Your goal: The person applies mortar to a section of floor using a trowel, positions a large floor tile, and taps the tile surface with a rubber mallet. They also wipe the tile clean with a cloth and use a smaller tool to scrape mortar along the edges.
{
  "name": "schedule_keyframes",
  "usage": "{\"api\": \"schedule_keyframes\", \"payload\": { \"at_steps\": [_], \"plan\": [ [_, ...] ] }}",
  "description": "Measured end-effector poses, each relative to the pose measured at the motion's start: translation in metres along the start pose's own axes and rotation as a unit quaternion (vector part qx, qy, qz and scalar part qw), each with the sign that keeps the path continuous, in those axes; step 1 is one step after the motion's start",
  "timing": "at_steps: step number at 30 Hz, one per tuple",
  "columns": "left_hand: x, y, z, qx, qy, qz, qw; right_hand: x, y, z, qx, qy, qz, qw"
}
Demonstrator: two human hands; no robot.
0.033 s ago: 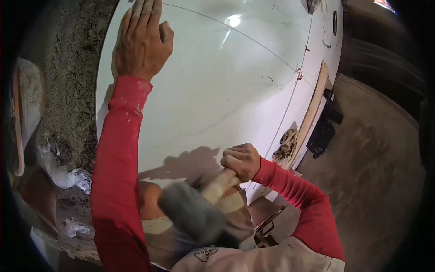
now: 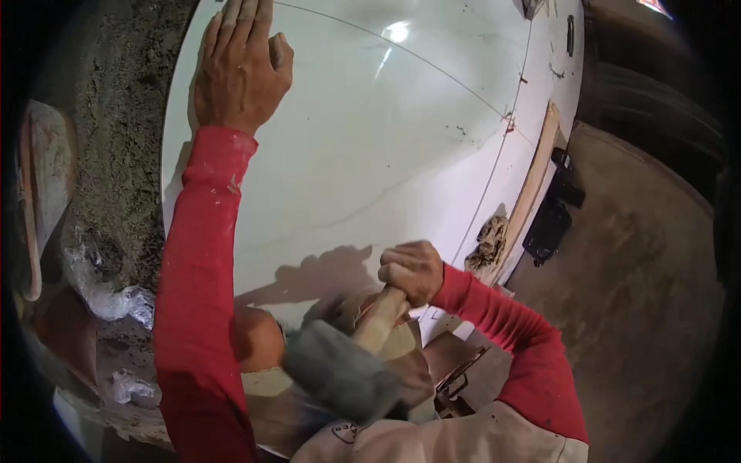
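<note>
While bracing the white tile (image 2: 370, 154) with spread left hand (image 2: 239, 65), upper left: right hand (image 2: 413, 272) clenched around mallet (image 2: 347, 366) handle, lower centre.

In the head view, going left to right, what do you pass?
Crumpled plastic sheet → left hand flat on the white tile → right hand gripping the mallet → rag → black tool.
</note>
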State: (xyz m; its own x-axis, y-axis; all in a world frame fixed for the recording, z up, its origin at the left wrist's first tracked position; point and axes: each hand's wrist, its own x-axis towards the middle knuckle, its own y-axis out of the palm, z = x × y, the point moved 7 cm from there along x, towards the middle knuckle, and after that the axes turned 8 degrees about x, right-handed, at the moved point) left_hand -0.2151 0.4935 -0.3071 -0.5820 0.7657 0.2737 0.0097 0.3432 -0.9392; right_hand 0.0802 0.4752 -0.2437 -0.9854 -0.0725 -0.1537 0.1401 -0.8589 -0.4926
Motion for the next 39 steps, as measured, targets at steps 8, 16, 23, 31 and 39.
{"api": "schedule_keyframes", "payload": {
  "at_steps": [8,16,23,31,39],
  "plan": [
    [0.007,0.006,0.002,0.056,0.041,-0.102,0.992,-0.008,-0.009,-0.019,0.021,0.07,-0.056,0.996],
    [0.007,0.014,-0.012,0.06,0.048,-0.008,0.997,-0.049,0.004,-0.048,-0.109,0.246,-0.089,0.959],
    [0.008,0.014,-0.021,0.07,0.041,0.021,0.996,-0.087,0.016,-0.048,0.005,0.29,-0.31,0.906],
    [0.008,0.017,-0.02,0.061,0.042,0.028,0.997,-0.131,-0.11,-0.176,-0.322,0.471,-0.481,0.666],
    [0.006,0.02,-0.016,0.064,0.036,0.03,0.997,-0.126,-0.183,-0.22,-0.31,0.542,-0.485,0.612]
  ]
}}
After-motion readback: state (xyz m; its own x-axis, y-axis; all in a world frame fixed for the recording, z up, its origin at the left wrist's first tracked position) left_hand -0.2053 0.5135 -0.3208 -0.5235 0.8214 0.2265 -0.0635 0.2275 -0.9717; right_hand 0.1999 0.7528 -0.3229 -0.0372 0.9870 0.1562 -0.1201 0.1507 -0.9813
